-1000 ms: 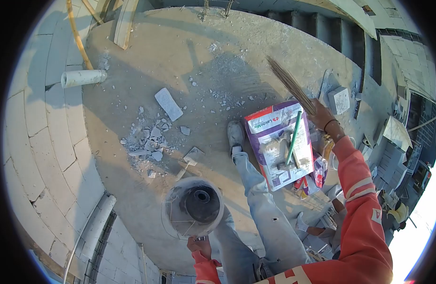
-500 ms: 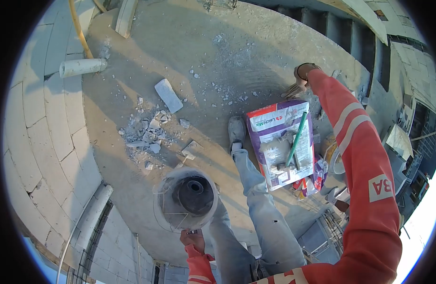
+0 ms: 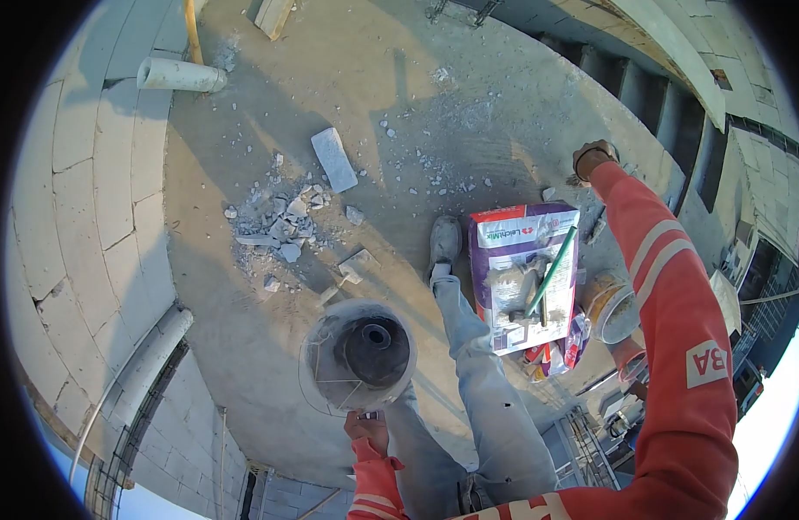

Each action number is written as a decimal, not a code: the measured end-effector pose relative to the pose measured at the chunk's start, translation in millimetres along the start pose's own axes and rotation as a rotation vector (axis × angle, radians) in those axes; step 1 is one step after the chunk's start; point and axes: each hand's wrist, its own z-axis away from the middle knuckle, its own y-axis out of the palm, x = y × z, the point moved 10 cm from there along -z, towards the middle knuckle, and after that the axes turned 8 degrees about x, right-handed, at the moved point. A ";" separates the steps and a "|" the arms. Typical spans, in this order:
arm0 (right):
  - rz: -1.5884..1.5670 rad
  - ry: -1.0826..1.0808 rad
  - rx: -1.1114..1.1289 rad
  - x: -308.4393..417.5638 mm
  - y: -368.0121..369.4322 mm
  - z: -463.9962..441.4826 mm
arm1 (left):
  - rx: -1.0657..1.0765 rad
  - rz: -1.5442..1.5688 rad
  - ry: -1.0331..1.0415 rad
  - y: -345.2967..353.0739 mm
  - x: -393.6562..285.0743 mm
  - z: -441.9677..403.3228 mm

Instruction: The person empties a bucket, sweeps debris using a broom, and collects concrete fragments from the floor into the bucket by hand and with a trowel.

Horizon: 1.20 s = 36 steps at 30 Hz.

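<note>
My left hand (image 3: 366, 428) is closed on the near side of a grey, mortar-stained bucket (image 3: 314, 354). The bucket tilts so that I look down into it, and its thin wire handle hangs across the opening. Stretched far out to the front right, my right hand (image 3: 596, 157) is low over the floor beyond a cement-type bag (image 3: 493, 303). Its fingers look curled, and a small brownish thing beneath them is too blurred to name. On the bag rest a hammer-like tool (image 3: 533, 317) and a green stick (image 3: 555, 267).
Broken rubble (image 3: 286, 221) and a pale block (image 3: 334, 160) lie on the floor ahead. Another bucket (image 3: 614, 312) stands right of the bag. Stair steps (image 3: 651, 91) drop away at the far right, and a block wall (image 3: 74, 208) runs along the left.
My right hand has swung farther right, away from the bag's far edge, and the brownish streaks beneath it have shrunk. The view has shifted slightly. My left hand keeps hold of the bucket.
</note>
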 end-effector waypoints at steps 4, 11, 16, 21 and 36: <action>-0.138 -0.203 0.064 63.8 -55.1 57.4 | 0.058 -0.028 -0.025 -15.7 0.8 -12.8; -0.831 -0.330 0.073 13.8 -43.8 146.0 | 0.046 -0.016 -0.010 -12.6 -2.3 -5.3; -0.322 0.013 -0.018 -38.9 -12.1 85.0 | 0.051 0.008 -0.031 -16.1 -4.6 -9.7; 0.048 -0.029 -0.053 8.0 -6.5 31.4 | 0.085 0.012 -0.006 -12.8 -8.0 -18.1; -0.531 0.130 -0.147 -16.7 75.8 93.3 | 0.033 -0.018 -0.017 -3.5 -2.3 -21.0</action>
